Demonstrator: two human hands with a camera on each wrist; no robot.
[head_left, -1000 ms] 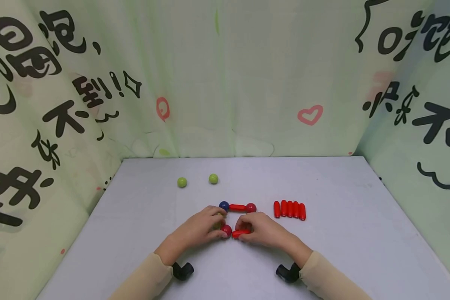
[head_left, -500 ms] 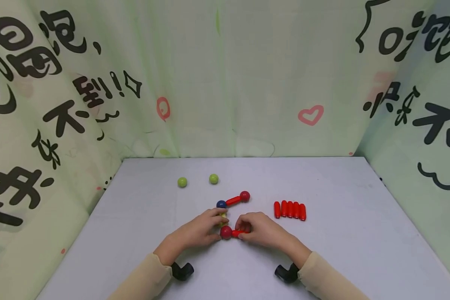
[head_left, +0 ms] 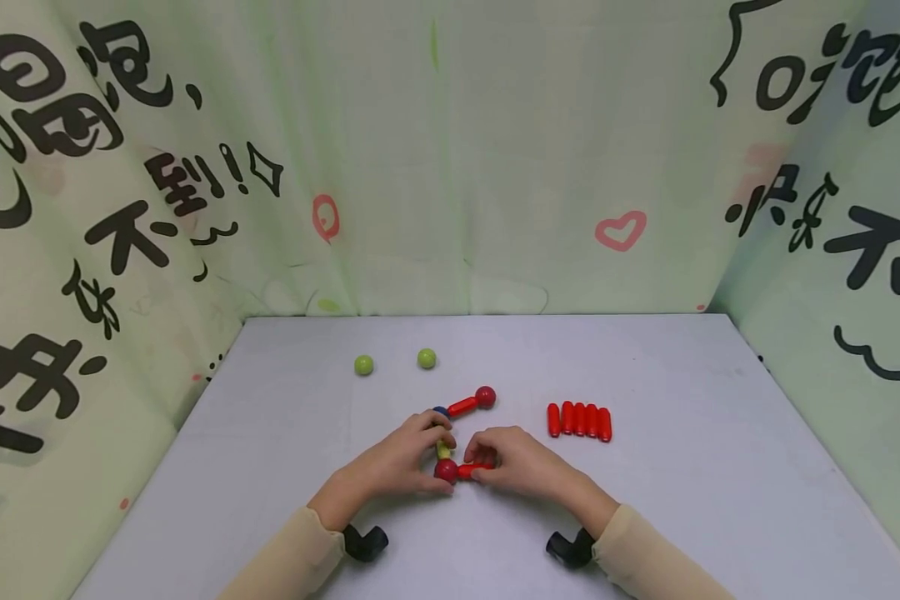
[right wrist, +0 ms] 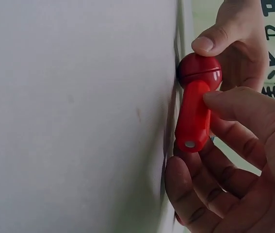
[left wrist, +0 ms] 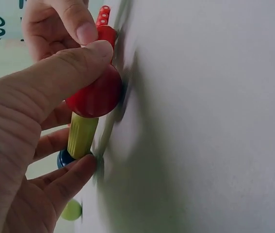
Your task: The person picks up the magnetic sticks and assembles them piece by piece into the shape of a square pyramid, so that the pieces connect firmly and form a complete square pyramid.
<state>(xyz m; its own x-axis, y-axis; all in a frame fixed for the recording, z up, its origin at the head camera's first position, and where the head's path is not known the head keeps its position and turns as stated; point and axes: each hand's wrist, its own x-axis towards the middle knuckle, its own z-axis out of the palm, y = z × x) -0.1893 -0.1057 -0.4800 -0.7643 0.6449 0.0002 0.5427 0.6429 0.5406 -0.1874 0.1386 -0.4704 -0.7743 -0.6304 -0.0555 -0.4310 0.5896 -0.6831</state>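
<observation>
My left hand (head_left: pixel 397 458) holds a chain of magnetic building pieces, its thumb pressing a red ball (left wrist: pixel 96 94) and its fingers around a yellow rod (left wrist: pixel 83 136). A blue ball (left wrist: pixel 66 158) sits at the yellow rod's other end, partly hidden by fingers. From there a second red rod (head_left: pixel 462 407) runs out at a slant to another red ball (head_left: pixel 485 397). My right hand (head_left: pixel 521 460) pinches a red rod (right wrist: pixel 193 116) between thumb and fingers. One end of this rod meets the near red ball; a silver magnet tip shows at the other.
Several red rods (head_left: pixel 579 419) stand in a row on the white table (head_left: pixel 682 467), right of the hands. Two green balls, one at the left (head_left: pixel 363 365) and one nearer the middle (head_left: pixel 427 358), lie farther back. Curtains with black writing enclose the sides and back.
The right hand's red rod has met the near red ball, and both have shifted slightly left. The far red rod and ball have swung away from me, from level to slanted.
</observation>
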